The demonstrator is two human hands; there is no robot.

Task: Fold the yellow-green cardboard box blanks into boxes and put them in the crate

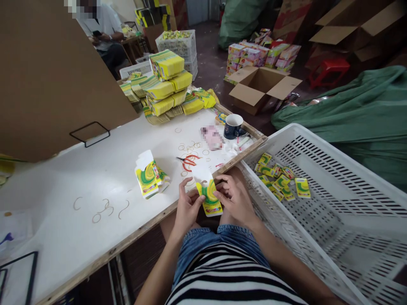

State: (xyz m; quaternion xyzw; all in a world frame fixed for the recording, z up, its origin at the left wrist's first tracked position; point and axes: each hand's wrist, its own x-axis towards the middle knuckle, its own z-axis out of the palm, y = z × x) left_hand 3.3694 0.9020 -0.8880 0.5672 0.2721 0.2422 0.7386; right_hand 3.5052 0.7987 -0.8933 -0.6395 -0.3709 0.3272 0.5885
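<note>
Between my two hands, above my lap at the table's edge, is a small yellow and green carton with its white top flap standing up. My left hand pinches its left side between thumb and fingers. On the right side, my right hand grips the same carton, thumb on the printed face. A short pile of similar flat cartons lies on the white table to the left. Just beyond my hands rest red-handled scissors among scattered rubber bands.
A white plastic basket with several small cartons stands at my right. Stacked carton bundles fill the table's far end. A dark mug sits near the wooden edge. An open cardboard box and a seated person are farther back.
</note>
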